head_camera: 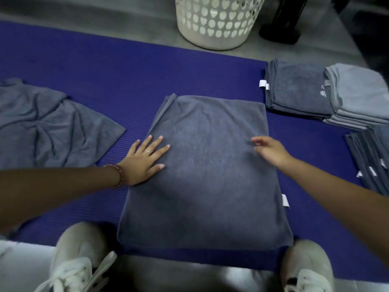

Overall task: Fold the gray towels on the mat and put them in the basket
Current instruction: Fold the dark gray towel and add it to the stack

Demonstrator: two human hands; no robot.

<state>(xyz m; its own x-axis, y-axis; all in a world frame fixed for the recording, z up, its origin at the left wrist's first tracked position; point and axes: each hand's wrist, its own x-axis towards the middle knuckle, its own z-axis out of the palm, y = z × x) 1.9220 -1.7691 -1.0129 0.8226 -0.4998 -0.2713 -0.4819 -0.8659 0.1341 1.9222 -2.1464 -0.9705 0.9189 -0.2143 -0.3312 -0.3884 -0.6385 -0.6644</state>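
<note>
Head view: where is the gray towel (206,175)?
— Folded on the mat (105,76), under the flat, spread fingers of the left hand (145,160), near its left edge.
— And the right hand (271,151)?
— Its fingers bend loosely at the right edge; gripping or not, I cannot tell. The basket (216,24) stands well beyond the fingertips.

bare mat (117,81) toward basket (219,22), folded stacks (315,91) flanking right

Folded gray towel (202,165) centre of blue foam mat (105,70); crumpled gray towel (48,123) left; folded gray towel stacks (299,89) right; white perforated plastic basket (216,22) behind mat.
</note>
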